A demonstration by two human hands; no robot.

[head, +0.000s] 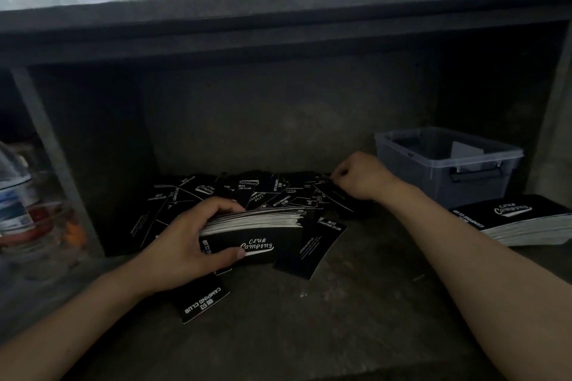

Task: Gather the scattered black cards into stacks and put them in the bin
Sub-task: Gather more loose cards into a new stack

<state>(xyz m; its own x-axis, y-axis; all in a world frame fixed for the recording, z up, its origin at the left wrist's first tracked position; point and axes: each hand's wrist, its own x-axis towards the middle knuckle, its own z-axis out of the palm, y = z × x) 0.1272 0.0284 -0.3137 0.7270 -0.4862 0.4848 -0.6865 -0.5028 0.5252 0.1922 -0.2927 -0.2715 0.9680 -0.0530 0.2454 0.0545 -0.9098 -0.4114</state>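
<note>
- My left grip (185, 241) curls round a thick stack of black printed cards (257, 238), held over the pile.
- My right grip (359, 178) pinches one of the scattered loose black cards (247, 192) on the dark bench (309, 318).
- A translucent grey plastic bin (402, 145) stands at far right, just behind a second card stack (510, 219).

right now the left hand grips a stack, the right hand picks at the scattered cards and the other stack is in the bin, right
No: the head view shows the other stack lying on the surface beside the bin, not in it. The rest holds.
</note>
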